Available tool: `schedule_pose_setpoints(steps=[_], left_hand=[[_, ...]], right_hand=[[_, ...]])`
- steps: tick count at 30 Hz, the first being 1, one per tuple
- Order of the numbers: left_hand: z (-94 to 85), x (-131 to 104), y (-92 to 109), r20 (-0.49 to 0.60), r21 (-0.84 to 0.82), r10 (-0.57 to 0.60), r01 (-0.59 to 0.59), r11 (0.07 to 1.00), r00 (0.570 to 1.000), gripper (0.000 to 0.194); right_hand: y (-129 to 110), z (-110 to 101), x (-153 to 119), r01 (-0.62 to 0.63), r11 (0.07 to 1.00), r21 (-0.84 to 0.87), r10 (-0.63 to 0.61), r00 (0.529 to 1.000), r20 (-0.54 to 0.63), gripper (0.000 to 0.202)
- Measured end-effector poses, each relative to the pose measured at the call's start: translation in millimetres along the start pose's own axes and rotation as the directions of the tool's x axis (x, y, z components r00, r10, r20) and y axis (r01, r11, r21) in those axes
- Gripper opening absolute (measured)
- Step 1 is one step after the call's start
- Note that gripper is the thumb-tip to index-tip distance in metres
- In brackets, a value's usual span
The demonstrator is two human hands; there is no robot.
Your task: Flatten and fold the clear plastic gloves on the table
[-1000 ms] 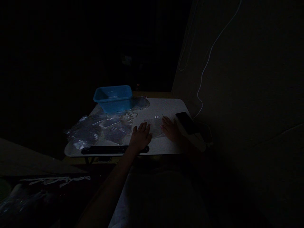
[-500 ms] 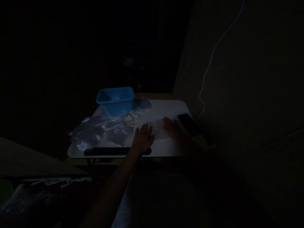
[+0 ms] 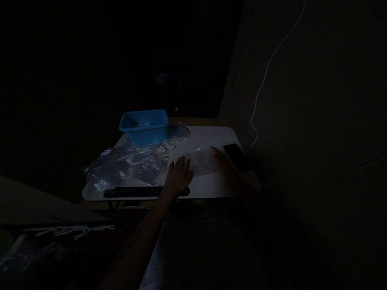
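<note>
A clear plastic bag [image 3: 201, 163] lies flat on the white table [image 3: 208, 135]. My left hand [image 3: 179, 175] rests on its left end, open with the fingers stretched out. At the bag's right end is my right hand [image 3: 222, 160], turned on its edge, with a stretched finger showing and the rest lost in the dark; I see nothing held in it. More crumpled clear plastic bags [image 3: 148, 167] lie in a loose heap just left of my left hand.
A blue plastic basket [image 3: 145, 133] stands at the back left of the table. To the right lies a dark phone [image 3: 237, 157]. A black strip [image 3: 133, 192] runs along the front edge. A white cable [image 3: 256, 96] hangs by the wall. The room is very dark.
My right hand has turned from palm down onto its edge and shifted to the bag's right end, uncovering more of it. My left hand stays on the bag. The view has shifted slightly.
</note>
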State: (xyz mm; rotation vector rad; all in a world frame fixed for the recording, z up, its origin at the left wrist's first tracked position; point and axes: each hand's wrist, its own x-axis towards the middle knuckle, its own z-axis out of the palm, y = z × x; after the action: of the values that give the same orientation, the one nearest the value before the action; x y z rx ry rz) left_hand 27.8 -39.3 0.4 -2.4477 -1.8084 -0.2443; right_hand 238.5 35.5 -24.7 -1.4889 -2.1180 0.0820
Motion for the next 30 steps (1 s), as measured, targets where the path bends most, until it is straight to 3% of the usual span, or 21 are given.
schedule_pose_setpoints(steps=[5,10,15,19,27,30], left_hand=[[1.7,0,-2,-0.010,0.004,0.004,-0.004,1.000,1.000,0.052],[1.4,0,-2,-0.004,0.012,-0.007,0.007,1.000,1.000,0.052],[4.3,0,-3,-0.096,-0.019,-0.022,0.020,1.000,0.995,0.051],[6.0,0,-5,-0.129,-0.044,-0.015,0.009,0.999,0.992,0.049],[5.8,1,-4,-0.084,0.028,-0.022,0.025,0.999,0.996,0.049],[6.8,1,-5,-0.089,0.024,-0.022,0.024,0.999,0.996,0.050]], right_hand=[[-11,-6,1,0.019,0.999,-0.050,-0.018,1.000,0.023,0.045],[-16,-8,2,0.125,0.987,-0.103,-0.119,0.991,0.060,0.039],[-16,-8,2,0.125,0.985,-0.114,-0.119,0.991,0.058,0.042],[-12,-6,2,0.088,0.994,-0.063,-0.088,0.996,0.015,0.043],[1,6,3,0.093,0.988,0.122,-0.072,0.983,-0.170,0.033],[6,12,2,0.026,0.991,0.135,0.001,0.980,-0.197,0.029]])
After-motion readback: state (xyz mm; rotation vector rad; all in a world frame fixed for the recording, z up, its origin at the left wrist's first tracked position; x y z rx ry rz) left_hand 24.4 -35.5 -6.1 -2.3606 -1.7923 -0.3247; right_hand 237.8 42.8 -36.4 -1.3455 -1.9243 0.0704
